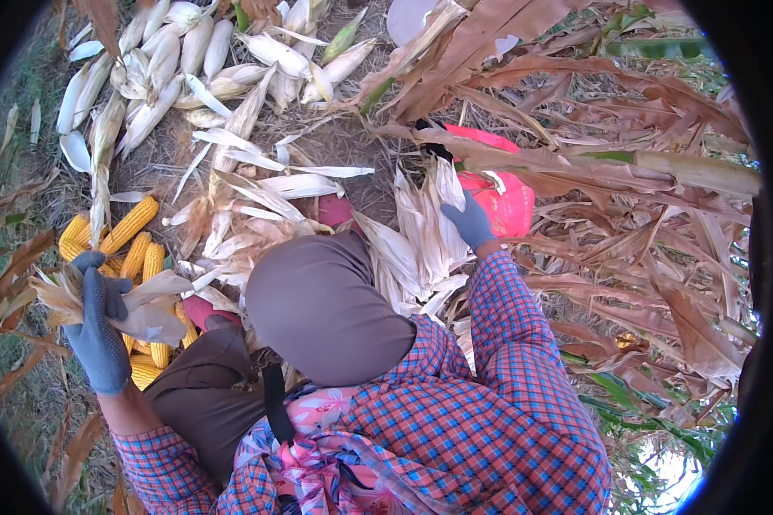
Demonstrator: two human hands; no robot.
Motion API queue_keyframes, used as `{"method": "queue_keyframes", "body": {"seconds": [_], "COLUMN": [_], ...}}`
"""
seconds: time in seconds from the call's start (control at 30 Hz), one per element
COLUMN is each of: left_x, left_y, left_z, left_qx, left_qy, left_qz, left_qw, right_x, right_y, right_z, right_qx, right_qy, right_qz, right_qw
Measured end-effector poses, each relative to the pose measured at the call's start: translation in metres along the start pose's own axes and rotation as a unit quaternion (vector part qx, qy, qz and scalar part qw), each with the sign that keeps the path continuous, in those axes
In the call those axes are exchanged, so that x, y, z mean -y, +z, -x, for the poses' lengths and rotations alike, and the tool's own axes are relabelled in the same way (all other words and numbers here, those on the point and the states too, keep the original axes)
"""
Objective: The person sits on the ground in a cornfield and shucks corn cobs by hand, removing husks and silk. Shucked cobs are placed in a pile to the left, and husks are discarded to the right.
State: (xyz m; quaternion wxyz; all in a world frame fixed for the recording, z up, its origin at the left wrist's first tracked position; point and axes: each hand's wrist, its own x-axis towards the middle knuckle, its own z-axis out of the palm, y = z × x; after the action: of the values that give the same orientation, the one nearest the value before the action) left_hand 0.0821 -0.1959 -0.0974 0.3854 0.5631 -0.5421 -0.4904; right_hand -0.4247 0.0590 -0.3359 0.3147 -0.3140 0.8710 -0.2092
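My left hand (100,322), in a grey glove, is raised over the yellow corn cobs (129,225) at the left. Its fingers are closed around dry corn husks (158,309), which hang out on both sides; whether a cob is inside them cannot be seen. At the right, my right hand (469,222), also gloved, is at the edge of a heap of pale corn husks (419,244). Its fingers lie against an upright husk; whether they grip it is unclear. Several husked cobs lie bare beneath and beside my left hand.
Unhusked corn ears (167,58) are spread on the ground at the upper left. A red bag (505,193) lies just beyond my right hand. Dry corn stalks (670,170) and leaves cover the right side. Loose husks (257,206) lie in front of my knees.
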Motion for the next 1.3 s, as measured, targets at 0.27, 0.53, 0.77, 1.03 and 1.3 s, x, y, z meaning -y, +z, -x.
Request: {"method": "queue_keyframes", "body": {"seconds": [0.27,0.53,0.77,1.03,1.3], "left_x": [-0.002,0.005,0.005,0.007,0.001], "left_y": [-0.01,-0.011,-0.004,-0.004,0.003], "left_z": [0.003,0.004,0.003,0.002,0.008], "left_qx": [0.017,0.008,0.017,0.03,0.042], "left_qy": [-0.014,-0.025,0.002,-0.007,-0.006], "left_qz": [-0.051,-0.045,-0.067,-0.083,-0.071], "left_qw": [0.998,0.999,0.998,0.996,0.997], "right_x": [-0.016,0.043,0.032,0.012,0.002], "right_y": [-0.003,-0.025,0.058,0.099,0.018], "right_z": [-0.01,0.039,0.108,0.086,0.049], "right_qx": [0.011,-0.041,0.049,0.0,0.024], "right_qy": [-0.028,-0.048,-0.081,0.036,0.058], "right_qz": [-0.043,0.163,0.104,0.17,0.14], "right_qw": [0.999,0.985,0.99,0.985,0.988]}}
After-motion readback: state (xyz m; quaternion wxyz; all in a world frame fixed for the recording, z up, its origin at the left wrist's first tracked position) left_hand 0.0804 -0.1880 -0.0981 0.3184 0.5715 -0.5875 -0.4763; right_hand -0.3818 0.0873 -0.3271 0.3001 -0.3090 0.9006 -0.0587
